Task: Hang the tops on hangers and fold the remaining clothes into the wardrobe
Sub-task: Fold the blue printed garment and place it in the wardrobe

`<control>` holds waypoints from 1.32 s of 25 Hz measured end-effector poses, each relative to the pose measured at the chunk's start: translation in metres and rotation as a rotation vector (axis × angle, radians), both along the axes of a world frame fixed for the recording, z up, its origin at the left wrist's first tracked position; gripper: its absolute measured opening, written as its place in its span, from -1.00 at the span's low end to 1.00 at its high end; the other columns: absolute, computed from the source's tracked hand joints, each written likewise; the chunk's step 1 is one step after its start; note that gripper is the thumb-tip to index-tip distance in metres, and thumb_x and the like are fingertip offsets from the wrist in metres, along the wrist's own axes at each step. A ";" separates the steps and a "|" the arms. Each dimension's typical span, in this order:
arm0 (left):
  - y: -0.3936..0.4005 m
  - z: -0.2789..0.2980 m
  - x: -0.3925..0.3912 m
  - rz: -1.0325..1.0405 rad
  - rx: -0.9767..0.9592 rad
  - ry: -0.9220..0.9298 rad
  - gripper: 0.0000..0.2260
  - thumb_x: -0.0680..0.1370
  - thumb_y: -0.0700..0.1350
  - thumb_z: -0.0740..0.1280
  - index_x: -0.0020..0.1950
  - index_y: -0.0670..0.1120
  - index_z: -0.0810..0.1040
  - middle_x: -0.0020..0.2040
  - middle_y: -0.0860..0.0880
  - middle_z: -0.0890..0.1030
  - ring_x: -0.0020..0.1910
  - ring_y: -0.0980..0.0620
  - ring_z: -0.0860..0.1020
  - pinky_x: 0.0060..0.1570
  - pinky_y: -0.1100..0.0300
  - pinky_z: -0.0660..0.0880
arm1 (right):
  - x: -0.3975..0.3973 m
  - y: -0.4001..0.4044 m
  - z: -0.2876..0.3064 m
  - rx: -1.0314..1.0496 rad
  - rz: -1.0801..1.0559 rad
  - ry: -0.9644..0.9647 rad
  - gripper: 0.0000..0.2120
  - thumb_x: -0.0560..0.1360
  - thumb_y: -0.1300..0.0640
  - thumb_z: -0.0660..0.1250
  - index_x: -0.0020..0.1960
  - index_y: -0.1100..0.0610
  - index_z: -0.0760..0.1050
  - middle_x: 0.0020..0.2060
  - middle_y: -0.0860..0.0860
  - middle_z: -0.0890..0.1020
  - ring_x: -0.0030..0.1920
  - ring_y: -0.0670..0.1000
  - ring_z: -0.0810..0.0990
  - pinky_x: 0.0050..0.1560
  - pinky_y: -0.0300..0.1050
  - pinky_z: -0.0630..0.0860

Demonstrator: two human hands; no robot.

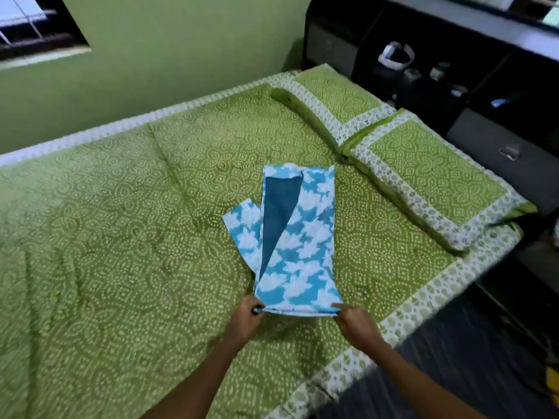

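The bed (121, 237) fills most of the view and serves as the work surface; all positions below are given relative to it. Two pillows (393, 164) lie at its head end, on the right of the view. A dark headboard unit (423, 71) stands beyond them.

The cloth (302, 237), blue with a white floral print, lies flat on the bed, roughly central and toward the near edge. It is already folded into a long narrow strip. One layer is turned back along a diagonal, exposing a plain darker blue inner face, and a second printed panel projects from under the strip on its left side.

The long axis of the cloth runs away from the person, from the near edge of the bed toward the far side. The short near end lies crosswise, directly between the two hands.

The left hand (245, 316) pinches the near left corner of the cloth, fingers curled round the hem. The right hand (354, 322) grips the near right corner, fingers curled on the hem. Both hands are equally near the cloth; neither has the advantage.

Judgement: the cloth extends straight ahead from the grip, so the next fold probably carries the near end forward along the long axis toward the far end. The projecting left panel may need squaring first.
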State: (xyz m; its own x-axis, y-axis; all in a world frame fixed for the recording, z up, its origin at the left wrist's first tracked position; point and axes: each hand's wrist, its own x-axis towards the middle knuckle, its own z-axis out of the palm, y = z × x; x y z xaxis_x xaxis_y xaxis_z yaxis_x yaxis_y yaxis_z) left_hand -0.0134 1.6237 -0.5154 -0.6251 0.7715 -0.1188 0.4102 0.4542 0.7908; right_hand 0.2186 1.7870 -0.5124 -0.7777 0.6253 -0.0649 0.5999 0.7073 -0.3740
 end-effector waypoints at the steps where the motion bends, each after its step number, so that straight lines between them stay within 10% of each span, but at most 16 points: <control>1: -0.016 -0.019 0.012 0.001 -0.027 0.001 -0.94 0.29 -0.35 0.38 -0.26 -0.29 0.62 -0.30 -0.22 0.61 -0.16 0.07 0.47 -0.25 0.38 0.31 | 0.010 -0.017 -0.021 -0.012 0.002 -0.051 -0.70 0.09 0.14 0.62 -0.19 0.07 0.69 -0.24 -0.09 0.71 -0.42 -0.07 0.63 -0.51 -0.28 0.46; 6: -0.074 -0.085 0.055 0.027 -0.185 -0.133 -0.85 0.34 -0.49 0.37 -0.23 -0.27 0.62 -0.28 -0.12 0.55 -0.10 0.10 0.44 -0.23 0.48 0.33 | 0.045 -0.083 -0.085 -0.057 0.065 -0.275 -0.70 -0.18 0.17 0.61 -0.51 0.07 0.59 -0.20 -0.11 0.70 -0.36 0.01 0.62 -0.48 -0.23 0.49; 12: -0.074 -0.132 0.066 -0.042 -0.677 0.011 -0.78 0.44 -0.06 0.33 0.07 -0.03 0.60 0.12 0.02 0.49 0.19 0.00 0.44 0.20 0.19 0.29 | 0.041 -0.107 -0.141 -0.120 0.025 -0.317 -0.79 0.25 0.01 0.27 -0.31 0.10 0.62 -0.29 -0.06 0.63 -0.22 0.02 0.57 -0.24 -0.16 0.54; 24: 0.166 -0.167 -0.048 0.175 -0.210 -0.270 -0.72 0.50 -0.24 0.32 0.20 -0.21 0.48 0.12 -0.17 0.58 0.11 -0.12 0.53 0.02 0.25 0.34 | -0.214 0.102 -0.164 -0.513 -0.517 0.343 -0.88 0.49 0.37 0.23 -0.07 0.32 0.54 -0.11 0.22 0.61 -0.04 0.18 0.57 0.01 -0.16 0.39; 33: 0.287 -0.186 -0.084 0.295 -0.089 -0.462 -0.90 0.52 -0.26 0.32 -0.18 -0.27 0.54 -0.31 -0.11 0.49 -0.27 0.01 0.40 -0.28 0.23 0.30 | -0.308 0.242 -0.179 -0.280 -0.668 0.044 -0.57 0.46 0.20 0.31 0.25 0.30 0.27 0.22 0.25 0.41 0.16 0.26 0.48 0.09 -0.01 0.43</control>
